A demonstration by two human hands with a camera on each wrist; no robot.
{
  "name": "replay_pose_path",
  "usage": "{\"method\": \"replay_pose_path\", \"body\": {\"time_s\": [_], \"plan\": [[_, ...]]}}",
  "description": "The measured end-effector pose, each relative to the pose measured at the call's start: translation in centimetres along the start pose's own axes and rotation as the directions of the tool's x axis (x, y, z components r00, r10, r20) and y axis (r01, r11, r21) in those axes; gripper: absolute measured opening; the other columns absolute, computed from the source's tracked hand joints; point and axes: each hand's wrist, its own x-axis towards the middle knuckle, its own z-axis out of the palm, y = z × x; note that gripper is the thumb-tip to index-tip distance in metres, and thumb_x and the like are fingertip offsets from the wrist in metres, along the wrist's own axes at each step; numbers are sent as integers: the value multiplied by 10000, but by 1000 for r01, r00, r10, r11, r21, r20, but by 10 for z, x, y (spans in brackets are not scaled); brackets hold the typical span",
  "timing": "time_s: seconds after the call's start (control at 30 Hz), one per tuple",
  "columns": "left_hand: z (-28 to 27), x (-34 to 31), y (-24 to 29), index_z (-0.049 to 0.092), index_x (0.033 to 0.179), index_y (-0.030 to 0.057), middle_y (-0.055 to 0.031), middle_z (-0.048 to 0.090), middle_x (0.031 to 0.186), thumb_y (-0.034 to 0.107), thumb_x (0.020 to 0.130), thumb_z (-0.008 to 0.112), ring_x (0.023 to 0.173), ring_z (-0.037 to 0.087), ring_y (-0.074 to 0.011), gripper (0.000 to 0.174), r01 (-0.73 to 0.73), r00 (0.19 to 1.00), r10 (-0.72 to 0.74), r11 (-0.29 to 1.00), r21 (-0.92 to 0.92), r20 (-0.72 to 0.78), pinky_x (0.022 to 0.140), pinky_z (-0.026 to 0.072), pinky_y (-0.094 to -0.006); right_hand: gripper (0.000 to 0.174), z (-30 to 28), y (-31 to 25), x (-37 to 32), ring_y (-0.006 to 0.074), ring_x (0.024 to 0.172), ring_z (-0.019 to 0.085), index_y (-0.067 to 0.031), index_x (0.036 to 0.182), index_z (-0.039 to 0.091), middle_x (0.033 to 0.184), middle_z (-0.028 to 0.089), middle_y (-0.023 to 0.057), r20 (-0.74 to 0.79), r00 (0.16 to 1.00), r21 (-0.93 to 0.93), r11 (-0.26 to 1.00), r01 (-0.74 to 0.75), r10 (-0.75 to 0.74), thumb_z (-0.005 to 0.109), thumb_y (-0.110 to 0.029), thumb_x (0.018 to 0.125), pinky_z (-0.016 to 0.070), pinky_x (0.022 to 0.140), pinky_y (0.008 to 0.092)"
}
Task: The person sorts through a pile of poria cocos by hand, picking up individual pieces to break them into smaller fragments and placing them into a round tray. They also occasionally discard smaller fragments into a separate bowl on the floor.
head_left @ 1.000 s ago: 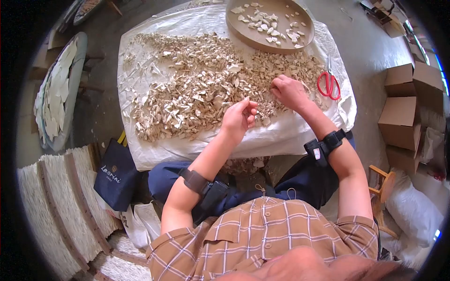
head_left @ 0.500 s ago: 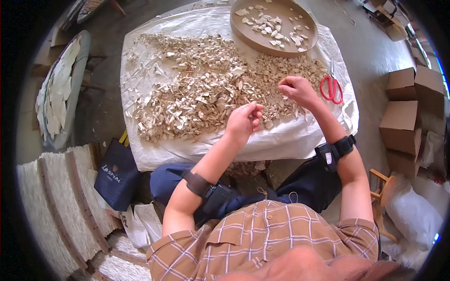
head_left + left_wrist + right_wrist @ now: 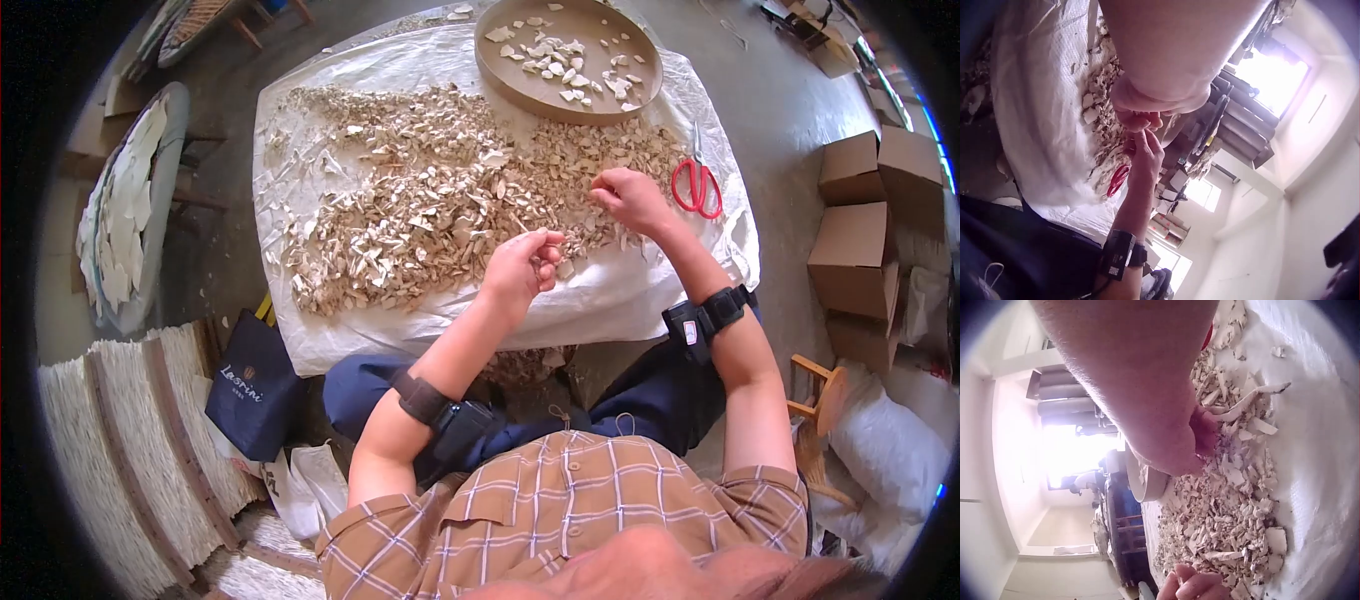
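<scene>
A broad heap of pale dried chips [image 3: 400, 215] covers a white cloth [image 3: 320, 345] in front of the person. Above the heap's near edge is the left hand [image 3: 522, 270], its fingers curled and thumb against the index finger. The right wrist view shows a small pale chip [image 3: 1179, 579] at these left fingertips. To its right, the right hand [image 3: 632, 200] is low over the chips, fingers bent and tips together; I cannot tell whether something is pinched there. Red-handled scissors [image 3: 696, 188] lie on the cloth beyond the right hand.
A round shallow tray [image 3: 510, 85] with larger pale pieces stands at the far edge. Cardboard boxes [image 3: 850, 240] and a wooden stool [image 3: 828, 398] are on the right. On the left are a dark blue bag [image 3: 252, 385], stacked white sheets [image 3: 125, 450] and an oval rack [image 3: 168, 200].
The left hand has shifted right and a little nearer the body. Slightly rightward, toward the scissors, the right hand has moved. The heap looks the same.
</scene>
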Motion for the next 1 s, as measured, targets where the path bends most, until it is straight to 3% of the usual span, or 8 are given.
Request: {"method": "replay_pose_path", "body": {"time_s": [0.17,0.27,0.47,0.7,0.8,0.87,0.9,1.0], "plan": [[-2,-1,2,540,967,6,7,509,683,217,871,435,532,429,-73,255,9,1000,-8,1000,-26,9,463,346,-218,131,3,12,5,284,747,570,-92,833,578,832,559,98,-199,980,-250,966,-64,13,532,-196,767,457,655,383],[0,-2,4,543,961,9,7,513,684,217,870,436,525,426,-73,251,-8,1000,8,1000,-21,0,458,345,-220,110,2,3,12,264,723,566,-69,824,577,780,555,90,-298,953,-184,983,8,-64,544,-153,760,452,626,361],[-4,-4,5,542,952,14,2,510,684,218,872,434,513,414,-75,245,-6,1000,6,1000,-31,4,451,337,-222,98,14,2,22,280,699,566,-92,822,572,792,536,83,-292,952,-386,922,-27,-95,543,-165,764,457,600,377],[-3,-7,9,539,945,19,-2,503,698,217,872,432,529,408,-77,237,-14,1000,15,999,-37,3,463,333,-217,101,16,0,29,303,695,574,-62,761,544,796,543,119,-299,950,-432,900,-46,-95,512,-159,764,470,574,394],[-2,-6,9,533,954,20,-11,519,724,218,875,424,554,435,-82,239,-18,1000,18,1000,-25,-10,476,351,-218,132,1,-18,22,241,653,585,-37,788,583,774,572,103,-320,938,-259,964,51,-136,529,-157,777,467,563,341],[-3,-3,9,529,962,21,-19,537,750,217,877,417,571,457,-87,241,-22,999,22,1000,-19,-28,484,365,-221,136,-12,-46,10,143,639,561,-17,814,612,734,595,69,50,997,388,921,42,-66,568,-139,775,453,568,276],[-4,-1,8,526,969,18,-31,552,789,211,881,406,595,478,-95,244,-21,999,20,999,-39,-32,498,383,-231,123,-12,-59,2,84,650,527,-5,826,618,695,595,41,132,989,483,875,-8,-64,597,-109,763,441,583,237],[-7,3,5,516,980,11,-68,581,874,203,892,375,648,518,-114,255,-15,999,11,996,-93,-35,542,421,-258,103,-6,-86,-15,119,642,550,-28,820,619,690,591,66,144,918,415,865,283,-369,611,-78,730,444,588,252]]}}
